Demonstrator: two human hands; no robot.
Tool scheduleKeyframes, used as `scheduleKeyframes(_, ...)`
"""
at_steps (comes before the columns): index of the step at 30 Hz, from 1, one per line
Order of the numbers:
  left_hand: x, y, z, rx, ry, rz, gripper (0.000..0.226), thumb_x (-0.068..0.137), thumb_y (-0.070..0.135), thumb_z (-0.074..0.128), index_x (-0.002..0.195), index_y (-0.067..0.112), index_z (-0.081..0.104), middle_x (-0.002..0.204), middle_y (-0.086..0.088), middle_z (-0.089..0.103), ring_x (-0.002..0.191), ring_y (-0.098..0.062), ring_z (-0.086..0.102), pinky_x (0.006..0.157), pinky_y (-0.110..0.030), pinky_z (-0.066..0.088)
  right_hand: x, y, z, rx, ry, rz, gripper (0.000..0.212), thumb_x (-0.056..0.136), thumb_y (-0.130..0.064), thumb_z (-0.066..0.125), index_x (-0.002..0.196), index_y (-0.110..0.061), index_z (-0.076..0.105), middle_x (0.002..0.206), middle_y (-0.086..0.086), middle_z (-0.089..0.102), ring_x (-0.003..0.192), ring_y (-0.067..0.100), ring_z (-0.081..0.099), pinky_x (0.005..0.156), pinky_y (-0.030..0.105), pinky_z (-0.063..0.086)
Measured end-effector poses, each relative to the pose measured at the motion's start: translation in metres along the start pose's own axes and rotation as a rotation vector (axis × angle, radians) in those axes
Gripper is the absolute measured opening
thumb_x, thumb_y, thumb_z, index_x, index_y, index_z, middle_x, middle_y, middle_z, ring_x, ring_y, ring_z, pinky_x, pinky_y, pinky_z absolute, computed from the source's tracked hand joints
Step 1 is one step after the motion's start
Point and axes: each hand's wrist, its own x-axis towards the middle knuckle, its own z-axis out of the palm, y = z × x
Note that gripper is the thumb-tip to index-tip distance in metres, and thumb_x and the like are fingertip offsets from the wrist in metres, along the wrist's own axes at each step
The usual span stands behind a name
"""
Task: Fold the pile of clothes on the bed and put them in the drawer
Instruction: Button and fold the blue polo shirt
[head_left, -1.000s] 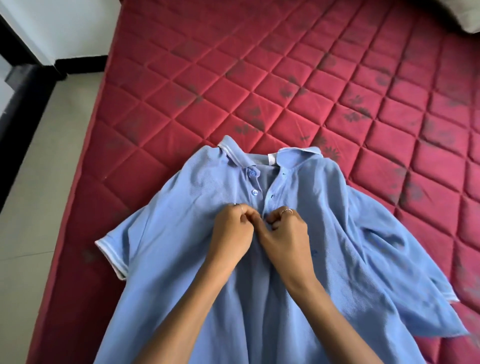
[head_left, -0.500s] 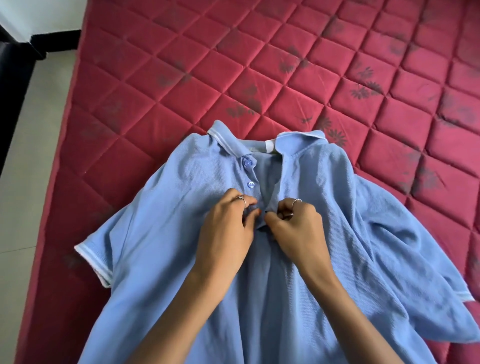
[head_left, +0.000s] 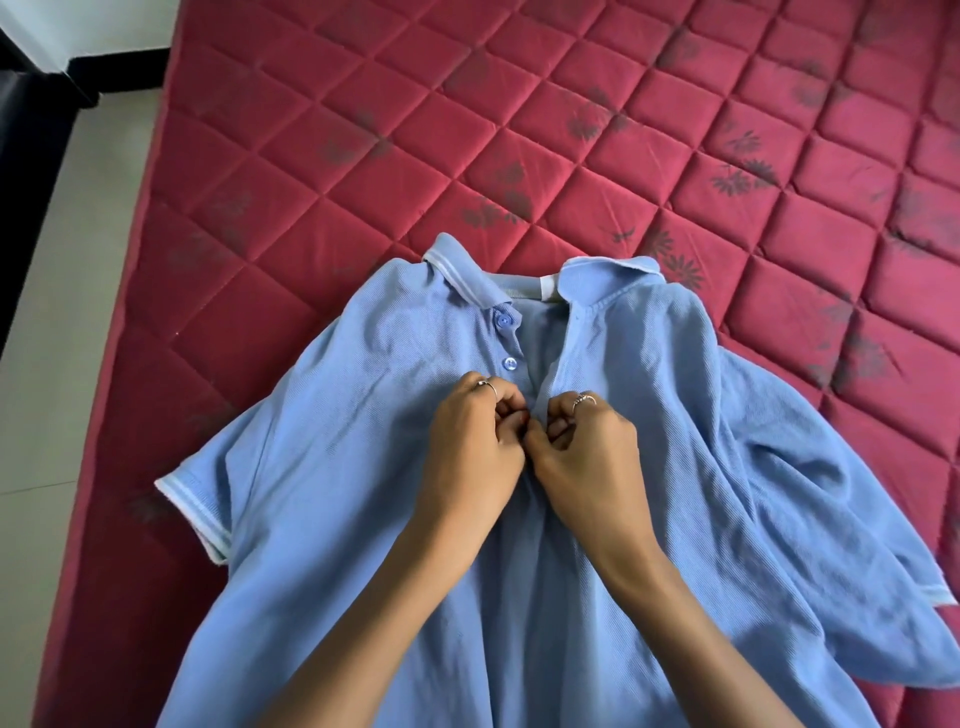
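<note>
Blue polo shirt flat on mattress, placket pinched between both hands: left hand, right hand.

A light-blue polo shirt lies face up on the red quilted bed, collar toward 12 o'clock, white-trimmed sleeves spread toward 9 and 4 o'clock, placket open with two blue buttons showing, right side rumpled
</note>
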Motion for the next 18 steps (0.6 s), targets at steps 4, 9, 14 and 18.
scheduleKeyframes(4,0.0020,-0.0013,-0.0039,-0.062,-0.050,-0.010,0.014,0.083,-0.001,0.063,0.083,0.012,0.066,0.077,-0.002,0.066,0.068,-0.014,0.062,0.066,-0.023,0.048,0.0001,0.0005,0.0003,0.040,0.007,0.005,0.030,0.082,-0.012,0.064,0.058,-0.013,0.045,0.063,0.001,0.050,0.055,0.013,0.044,0.056,0.031,0.040)
scheduleKeyframes(9,0.0045,-0.0039,-0.0062,-0.236,-0.069,-0.098,0.015,0.084,0.002,0.066,0.081,0.016,0.068,0.068,0.008,0.066,0.064,-0.005,0.062,0.059,-0.009,0.046,-0.0008,-0.0017,-0.0036,0.172,0.020,0.072,0.015,0.083,-0.010,0.066,0.073,0.000,0.064,0.063,0.009,0.064,0.061,0.018,0.059,0.058,0.025,0.047)
scheduleKeyframes(14,0.0029,-0.0044,-0.0075,-0.397,-0.049,-0.209,0.020,0.083,0.006,0.071,0.076,0.025,0.069,0.072,0.008,0.071,0.066,-0.002,0.065,0.063,-0.010,0.049,-0.0024,-0.0023,-0.0055,0.286,0.006,0.134,0.009,0.086,-0.015,0.065,0.083,-0.008,0.069,0.064,0.000,0.069,0.060,0.005,0.066,0.059,0.013,0.048)
scheduleKeyframes(18,0.0030,-0.0056,-0.0089,-0.464,-0.045,-0.239,0.015,0.082,0.008,0.072,0.080,0.023,0.072,0.075,0.008,0.073,0.070,-0.004,0.068,0.066,-0.011,0.049,-0.0007,-0.0032,-0.0083,0.485,-0.018,0.221,0.027,0.093,-0.009,0.051,0.071,-0.004,0.065,0.057,0.004,0.068,0.059,0.016,0.068,0.062,0.022,0.053)
